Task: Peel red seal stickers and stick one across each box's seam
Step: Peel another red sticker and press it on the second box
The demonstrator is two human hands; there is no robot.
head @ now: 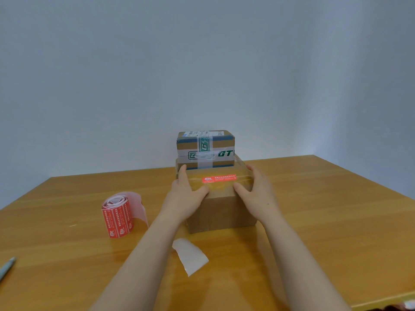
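A plain brown cardboard box (221, 211) stands on the wooden table in front of me. A red seal sticker (219, 178) lies along the taped seam on its top. My left hand (186, 194) rests on the box's left top edge, fingers straight, thumb on the top. My right hand (258, 191) lies on the right top edge the same way. Behind it stands a second box (205, 151) with green and white printed tape, partly on the near box's back. A roll of red seal stickers (119, 217) stands to the left.
A white piece of peeled backing paper (190, 255) lies on the table near my left forearm. A pen (6, 267) pokes in at the left edge. The table (325, 221) meets a pale wall at the back; its right edge slants close by.
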